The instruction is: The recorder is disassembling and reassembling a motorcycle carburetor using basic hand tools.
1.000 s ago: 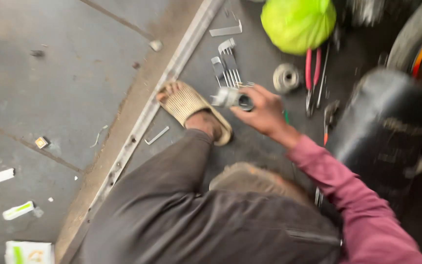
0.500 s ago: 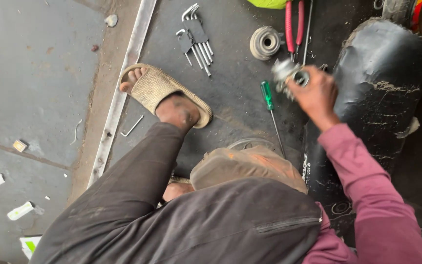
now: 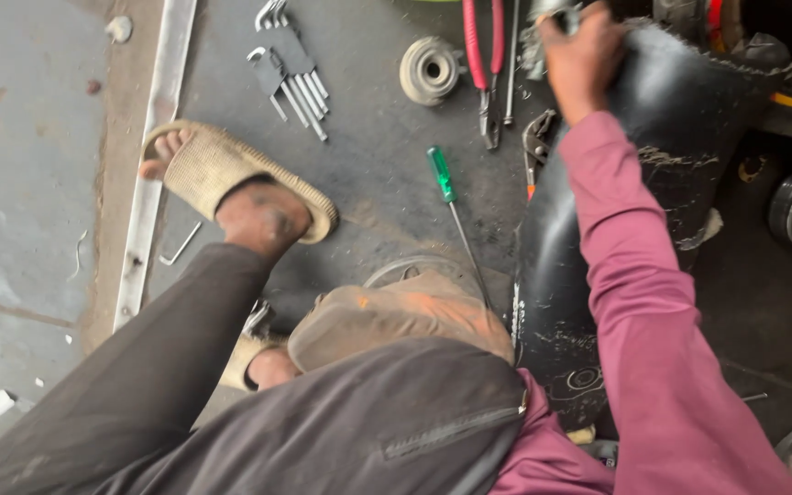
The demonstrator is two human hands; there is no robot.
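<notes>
The right hand has its fingers curled around a small metal part, pressed against the upper edge of the black rubber tyre piece. That rubber looks thick yet floppy, probably best gripped along its cut rim. Red-handled pliers lie just left of the fingers. The left hand is out of view.

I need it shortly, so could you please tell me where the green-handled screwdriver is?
The green-handled screwdriver lies on the floor mid-frame, between the sandalled foot and the black tyre.

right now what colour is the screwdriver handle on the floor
Green, seen in the head view: screwdriver.
</notes>
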